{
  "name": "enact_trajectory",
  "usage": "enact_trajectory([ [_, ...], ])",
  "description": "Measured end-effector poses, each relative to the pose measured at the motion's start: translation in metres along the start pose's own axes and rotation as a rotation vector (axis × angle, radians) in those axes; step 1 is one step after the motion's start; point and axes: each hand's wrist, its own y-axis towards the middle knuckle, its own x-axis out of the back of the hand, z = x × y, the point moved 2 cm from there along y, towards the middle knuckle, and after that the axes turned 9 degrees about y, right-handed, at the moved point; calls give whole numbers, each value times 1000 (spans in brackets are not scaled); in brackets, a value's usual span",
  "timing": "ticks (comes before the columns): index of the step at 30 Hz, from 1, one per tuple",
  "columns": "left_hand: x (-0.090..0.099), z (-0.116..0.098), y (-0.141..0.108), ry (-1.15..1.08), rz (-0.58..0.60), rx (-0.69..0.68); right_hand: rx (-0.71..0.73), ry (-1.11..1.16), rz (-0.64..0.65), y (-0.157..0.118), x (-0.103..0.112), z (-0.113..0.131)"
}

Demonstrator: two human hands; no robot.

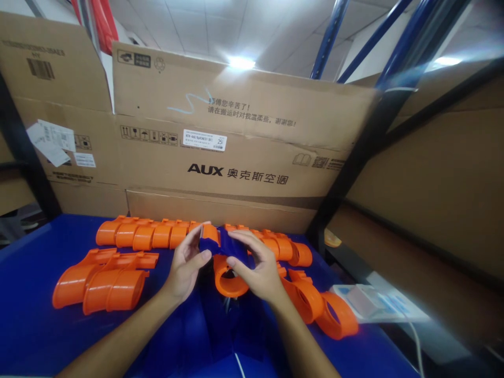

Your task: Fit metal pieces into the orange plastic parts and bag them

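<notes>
In the middle, an orange plastic tape dispenser (231, 286) sits against a dark blue block (233, 247), its ring hanging toward me. My left hand (186, 265) curls around the left end of these pieces, thumb in front and fingers behind. From the other side, my right hand (258, 265) grips them, its fingers over the blue block and its thumb by the ring's upper edge. Both hands are closed, though the exact contact behind the block is hidden. Below the ring, some small metallic detail is too dark to make out.
A row of orange dispensers (144, 236) runs along the back of the blue table (27, 273). Several more dispensers (114, 289) lie left, and others (338, 315) lie right. Behind stands a cardboard panel (165, 173). At right are a black post (346, 152) and a white cable (417, 341).
</notes>
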Motion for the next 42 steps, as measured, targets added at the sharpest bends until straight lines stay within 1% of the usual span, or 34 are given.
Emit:
enact_trajectory([
  [4,-1,-3,-2,17,45,-62,39,-32,-41,-2,0,4],
  [9,-1,-10,-4,68,90,-124,47,-62,-47,-4,0,4],
  [13,-1,-21,-7,155,128,-157,50,-74,-2,-4,1,4],
  [17,0,-24,-8,178,161,-137,62,-126,28,-4,2,5],
  [19,1,-23,-7,181,185,-149,94,-164,18,-5,2,6],
  [22,3,-22,-3,202,205,-211,174,-264,-4,-7,0,5],
  [24,3,-21,-1,240,182,-240,238,-360,-24,-9,-1,4],
  [27,1,-22,0,320,131,-246,335,-505,-40,-11,-2,2],
  [30,-1,-22,0,345,102,-235,389,-585,-34,-13,-4,1],
  [38,-4,-21,-2,308,51,-163,374,-591,-27,-14,-5,-4],
  [42,-5,-21,-1,285,32,-157,364,-577,-33,-14,-5,-5],
])
